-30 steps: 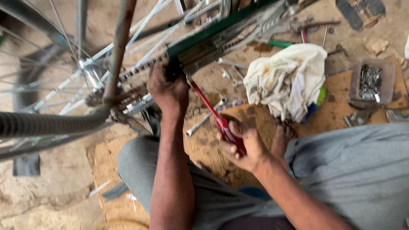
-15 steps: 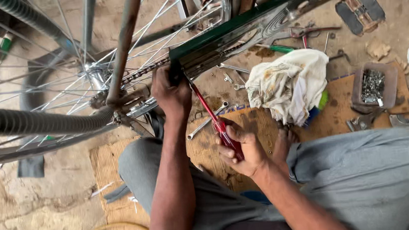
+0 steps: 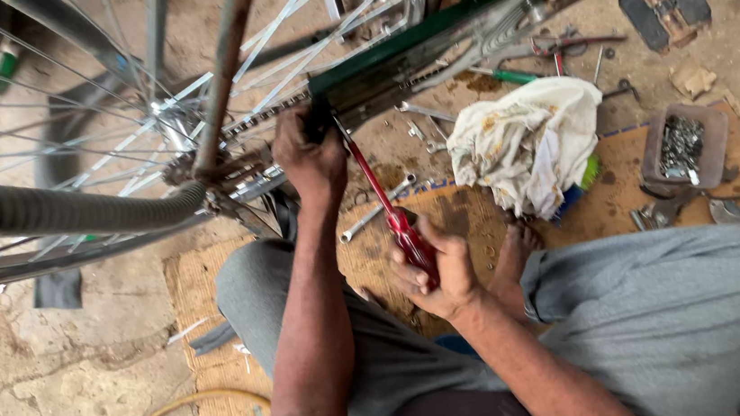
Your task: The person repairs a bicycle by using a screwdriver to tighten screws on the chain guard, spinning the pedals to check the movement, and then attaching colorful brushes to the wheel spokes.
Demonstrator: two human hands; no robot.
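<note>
with our right hand (image 3: 435, 270) fisted on the red screwdriver (image 3: 385, 202), its tip up at the chain guard (image 3: 461, 23) where our left hand (image 3: 311, 155) grips, we judge a slip could stab those fingers.

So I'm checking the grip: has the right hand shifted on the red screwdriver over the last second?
No. The right hand grips the red screwdriver handle as before, just left of the white rag.

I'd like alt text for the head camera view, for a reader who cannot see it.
A seated person's right hand grips a red-handled screwdriver, its tip at a bicycle's green chain guard, where the left hand holds on. Wrenches, a dirty white rag and a tray of small metal parts lie on the ground.
</note>
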